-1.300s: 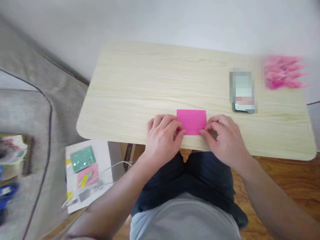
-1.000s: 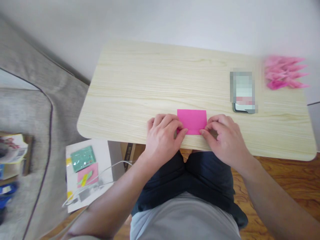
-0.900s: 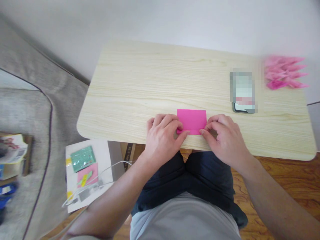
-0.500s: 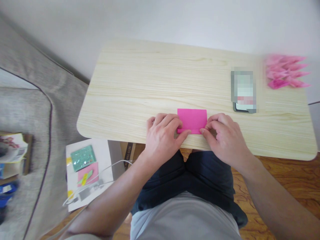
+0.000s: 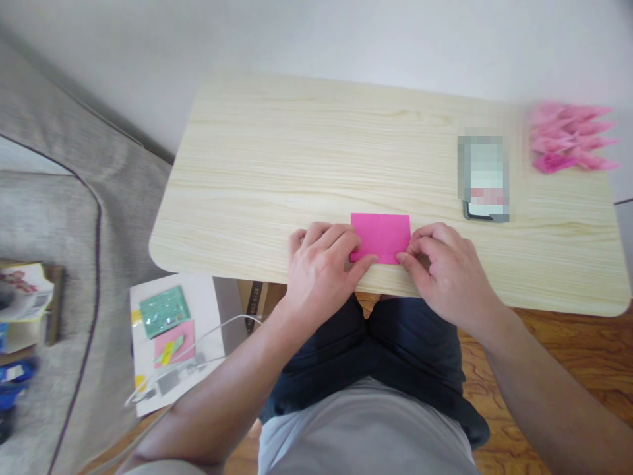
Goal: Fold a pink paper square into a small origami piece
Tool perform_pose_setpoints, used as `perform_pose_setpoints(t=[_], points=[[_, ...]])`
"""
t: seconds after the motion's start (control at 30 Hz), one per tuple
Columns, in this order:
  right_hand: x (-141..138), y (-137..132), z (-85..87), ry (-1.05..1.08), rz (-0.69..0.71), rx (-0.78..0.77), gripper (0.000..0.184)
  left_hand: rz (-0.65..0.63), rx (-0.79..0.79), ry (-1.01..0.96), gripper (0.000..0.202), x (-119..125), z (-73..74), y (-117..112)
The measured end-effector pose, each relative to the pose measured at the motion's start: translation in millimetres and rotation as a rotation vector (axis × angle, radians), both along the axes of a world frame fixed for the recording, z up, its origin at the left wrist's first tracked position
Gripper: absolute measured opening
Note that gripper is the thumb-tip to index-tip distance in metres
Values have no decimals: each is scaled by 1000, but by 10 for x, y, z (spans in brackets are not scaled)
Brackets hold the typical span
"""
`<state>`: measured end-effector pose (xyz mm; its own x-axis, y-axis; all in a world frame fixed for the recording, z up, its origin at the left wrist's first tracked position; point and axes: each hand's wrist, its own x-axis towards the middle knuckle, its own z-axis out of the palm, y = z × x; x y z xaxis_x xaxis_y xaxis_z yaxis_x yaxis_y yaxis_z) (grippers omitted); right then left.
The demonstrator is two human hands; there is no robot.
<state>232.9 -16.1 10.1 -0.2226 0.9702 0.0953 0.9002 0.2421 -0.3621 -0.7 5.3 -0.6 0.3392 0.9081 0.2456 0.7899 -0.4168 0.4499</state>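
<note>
A bright pink sheet of paper (image 5: 380, 236) lies flat near the front edge of the table, a narrow folded strip along its near side. My left hand (image 5: 324, 260) closes on its left side, with the thumb on the near edge and the curled fingers at the left margin. On the opposite side my right hand (image 5: 440, 264) pinches the near right corner between thumb and fingers. Both hands rest at the table, and the fingertips partly cover the paper's corners.
The pale wooden table (image 5: 277, 158) carries a phone (image 5: 487, 178), partly blurred, and several folded pink paper pieces (image 5: 568, 138) at the far right. Left and below, a white box (image 5: 202, 389) holds a green packet (image 5: 165, 311), pink paper and a white cable. A grey sofa (image 5: 123, 218) stands at left.
The folded strip along the paper's near edge looks slightly flatter. Both hands keep nearly the same places; the view has shifted a little.
</note>
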Motion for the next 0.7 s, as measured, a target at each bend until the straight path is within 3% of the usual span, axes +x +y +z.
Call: perform_pose_setpoints(t=[0.7], points=[[-38, 17, 15, -104, 1, 3, 18, -15, -54, -32, 14, -50, 23, -10]])
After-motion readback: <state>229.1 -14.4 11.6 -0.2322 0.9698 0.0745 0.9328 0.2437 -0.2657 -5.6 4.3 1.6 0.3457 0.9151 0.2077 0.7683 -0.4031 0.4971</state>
